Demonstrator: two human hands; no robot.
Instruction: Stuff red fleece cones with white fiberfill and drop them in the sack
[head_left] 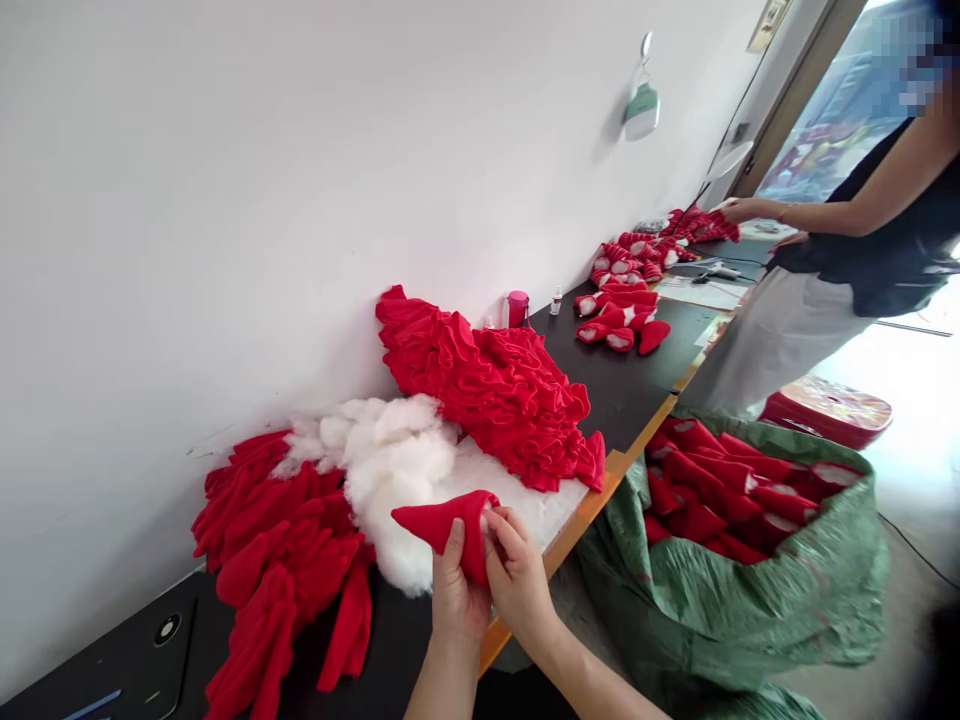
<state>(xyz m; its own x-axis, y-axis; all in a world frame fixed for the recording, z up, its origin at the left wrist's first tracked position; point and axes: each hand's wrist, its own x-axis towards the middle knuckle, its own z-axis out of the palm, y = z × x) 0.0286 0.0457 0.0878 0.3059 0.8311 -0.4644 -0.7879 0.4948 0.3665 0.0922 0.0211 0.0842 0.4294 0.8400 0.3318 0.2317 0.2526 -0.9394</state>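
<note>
A red cone-shaped fabric piece [439,522] is held above the table edge, its tip pointing left and its open end to the right. My left hand [459,590] is closed round it from below, thumb on the near side. My right hand [517,575] is closed at the open end, its fingertips at the rim, where a little white stuffing shows. Behind the cone lies a heap of white fluffy stuffing [401,470]. Red fabric pieces [292,540] are piled to the left, and a larger stack of red fabric pieces [495,385] lies beyond.
A green sack [757,610] full of stuffed red cones stands right of the table [615,390]. Farther along are more stuffed red pieces [622,315], a small bottle [556,301] and a person [862,220] working. A black phone-like object [142,650] lies bottom left.
</note>
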